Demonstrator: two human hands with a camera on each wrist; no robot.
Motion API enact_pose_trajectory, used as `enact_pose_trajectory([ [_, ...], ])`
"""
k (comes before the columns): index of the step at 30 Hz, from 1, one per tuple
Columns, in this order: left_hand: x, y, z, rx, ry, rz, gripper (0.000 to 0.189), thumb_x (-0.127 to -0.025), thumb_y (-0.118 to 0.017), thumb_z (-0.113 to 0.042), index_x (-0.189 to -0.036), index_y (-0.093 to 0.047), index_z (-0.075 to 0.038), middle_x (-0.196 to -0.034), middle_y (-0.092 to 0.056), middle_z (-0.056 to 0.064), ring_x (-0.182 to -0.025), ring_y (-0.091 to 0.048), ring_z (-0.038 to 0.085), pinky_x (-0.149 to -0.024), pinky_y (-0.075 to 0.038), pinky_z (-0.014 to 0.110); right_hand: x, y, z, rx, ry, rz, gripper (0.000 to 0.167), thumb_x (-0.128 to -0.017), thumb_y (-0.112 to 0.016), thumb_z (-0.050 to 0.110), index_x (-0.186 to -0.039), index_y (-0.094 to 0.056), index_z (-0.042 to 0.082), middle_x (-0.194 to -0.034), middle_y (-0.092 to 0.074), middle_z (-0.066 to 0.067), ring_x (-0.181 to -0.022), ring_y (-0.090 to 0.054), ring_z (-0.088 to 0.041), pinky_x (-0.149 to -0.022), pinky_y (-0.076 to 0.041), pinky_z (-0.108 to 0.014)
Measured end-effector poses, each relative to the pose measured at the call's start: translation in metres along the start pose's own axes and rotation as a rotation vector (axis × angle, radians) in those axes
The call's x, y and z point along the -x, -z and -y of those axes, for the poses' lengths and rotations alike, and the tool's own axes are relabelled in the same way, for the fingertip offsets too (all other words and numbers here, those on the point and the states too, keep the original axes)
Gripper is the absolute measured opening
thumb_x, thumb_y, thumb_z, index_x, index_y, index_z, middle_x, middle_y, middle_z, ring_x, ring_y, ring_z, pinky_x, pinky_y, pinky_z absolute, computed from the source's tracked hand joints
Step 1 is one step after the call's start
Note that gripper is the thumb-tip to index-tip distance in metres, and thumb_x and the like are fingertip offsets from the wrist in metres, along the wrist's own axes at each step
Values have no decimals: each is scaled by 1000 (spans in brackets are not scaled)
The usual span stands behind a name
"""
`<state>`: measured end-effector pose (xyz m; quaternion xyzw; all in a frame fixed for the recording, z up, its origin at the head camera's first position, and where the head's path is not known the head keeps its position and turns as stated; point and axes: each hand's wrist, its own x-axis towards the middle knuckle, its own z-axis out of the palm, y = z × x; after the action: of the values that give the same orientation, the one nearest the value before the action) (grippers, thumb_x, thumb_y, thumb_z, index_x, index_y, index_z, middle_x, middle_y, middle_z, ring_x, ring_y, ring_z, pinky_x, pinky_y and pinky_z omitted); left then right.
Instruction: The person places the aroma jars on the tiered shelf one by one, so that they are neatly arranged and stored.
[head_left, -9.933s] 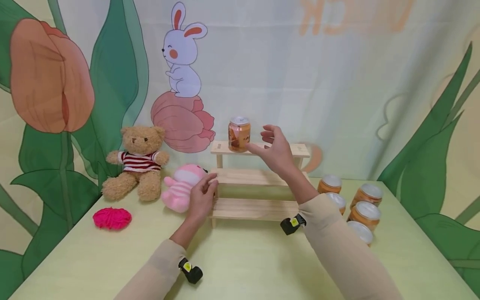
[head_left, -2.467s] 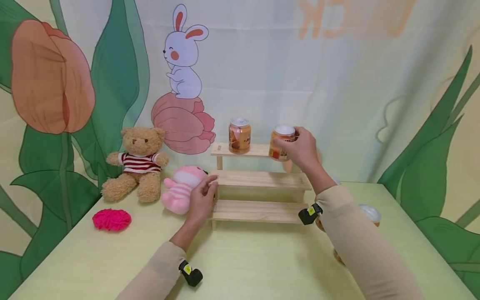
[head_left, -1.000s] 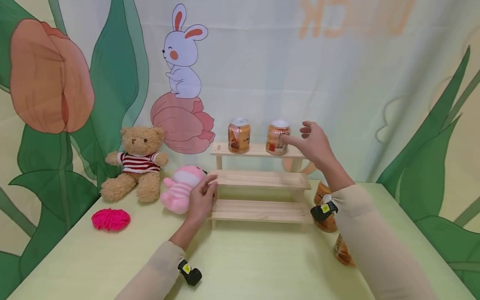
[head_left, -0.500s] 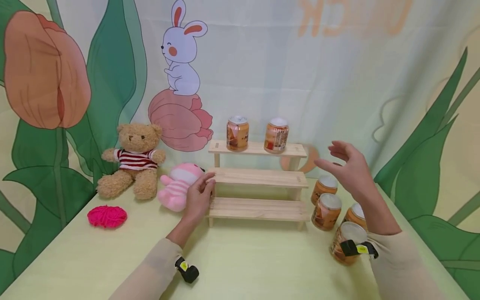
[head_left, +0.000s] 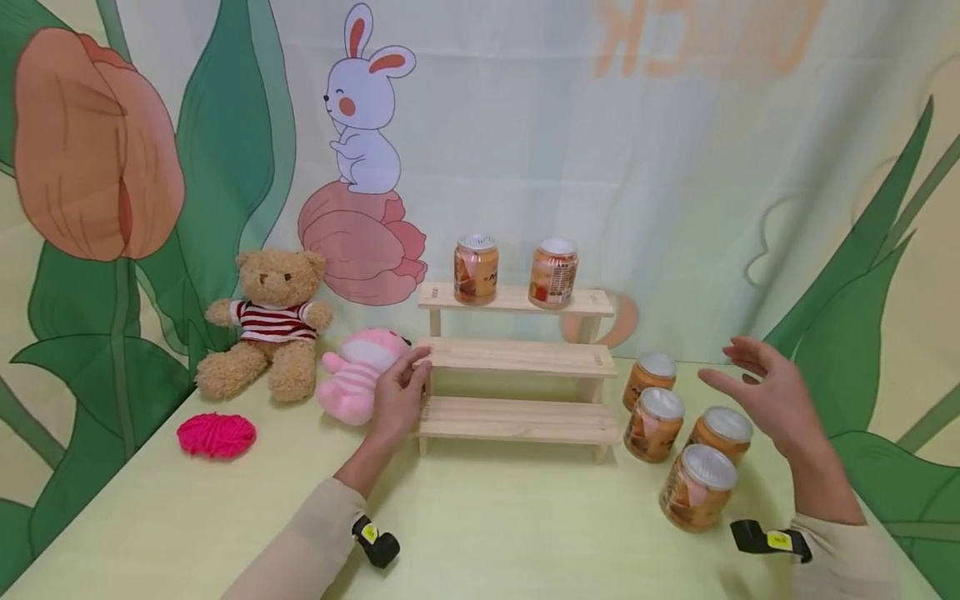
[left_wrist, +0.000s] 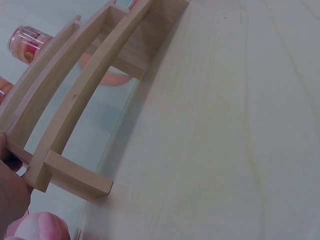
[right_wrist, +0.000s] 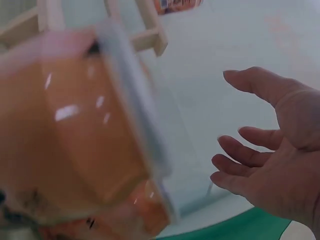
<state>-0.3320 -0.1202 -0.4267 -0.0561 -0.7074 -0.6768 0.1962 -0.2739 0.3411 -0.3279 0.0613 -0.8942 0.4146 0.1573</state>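
– Since the previous frame, your right hand has dropped and swung outward, toward the right edge of the worktop. Your left hand has stayed at the rack.

– How are the 2 hands set?

– Your right hand is released and empty, thumb and fingers apart, just beyond the loose jars. Your left pinches the left end of the middle tier, beside the pink plush toy.

– Where are the jars?

– You have 4 upright near the worktop's right edge, past the rack: back jar, middle jar, outer jar and front jar. 2 more stand on the top tier: left jar and right jar.

– How will a loose jar handle?

– Judging by its glossy wall, expect it stiff and a bit slippery, with modest weight if full. You can't tell glass from plastic here, so treat it as breakable. Take it round the body, below the lid, thumb opposite fingers. Mind the front and outer jars: they sit close, and whether they touch is unclear.

– What do they hold?

– All 6 have pale lids on. Their orange colour may be filling or printed wrap; you can't tell which.
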Motion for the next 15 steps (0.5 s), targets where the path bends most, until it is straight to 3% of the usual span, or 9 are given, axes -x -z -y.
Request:
enact_pose_trajectory([
  [5, 3, 0, -14, 27, 9, 20, 31, -103, -57, -11, -131, -63, 0, -83, -49, 33, -63, -44, 16, -53, -37, 19, 0, 4, -27, 24, -34, 113, 86, -95, -69, 41, -154, -26, -5, -147, -40, -30, -134, -35, -51, -101, -38, -60],
  [11, 13, 1, -36, 24, -2, 43, 31, -103, -56, -6, -130, -61, 7, -84, -48, 37, -64, -46, 19, -54, -38, 19, -3, 1, -59, 34, -55, 252, 84, -95, -70, 41, -153, -28, -3, -147, -41, -26, -135, -37, -47, -88, -45, -30],
  [15, 14, 1, -36, 27, -8, 42, 30, -103, -56, -6, -130, -61, 7, -83, -48, 36, -63, -46, 20, -54, -38, 19, -4, -4, -75, 15, -37, 296, 77, -95, -70, 35, -150, -32, -6, -144, -44, -28, -130, -43, -45, -83, -47, -24],
])
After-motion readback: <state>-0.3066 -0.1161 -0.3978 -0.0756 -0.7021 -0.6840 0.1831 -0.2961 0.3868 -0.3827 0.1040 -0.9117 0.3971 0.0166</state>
